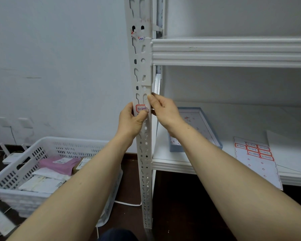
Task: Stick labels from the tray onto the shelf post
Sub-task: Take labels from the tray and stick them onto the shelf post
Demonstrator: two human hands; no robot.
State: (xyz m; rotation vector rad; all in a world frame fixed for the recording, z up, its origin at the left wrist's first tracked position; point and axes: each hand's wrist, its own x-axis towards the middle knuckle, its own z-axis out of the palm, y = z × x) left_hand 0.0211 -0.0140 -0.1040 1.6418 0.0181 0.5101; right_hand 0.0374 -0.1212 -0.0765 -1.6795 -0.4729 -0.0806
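A white perforated shelf post (142,72) stands upright in the middle. A small red-bordered label (140,108) with handwritten numbers lies on its front face at hand height. My left hand (130,121) wraps the post from the left, its thumb pressing the label's lower right corner. My right hand (161,108) holds the post's right edge, thumb on the front beside the label. A grey-blue tray (214,134) sits on the lower shelf behind my right forearm. A sheet of red-bordered labels (254,150) lies further right on that shelf.
A white shelf beam (233,52) crosses above my hands; the lower shelf board (172,164) runs right from the post. A white slotted basket (47,148) with parcels sits on the dark floor at left, with cables and wall sockets (25,122) behind it.
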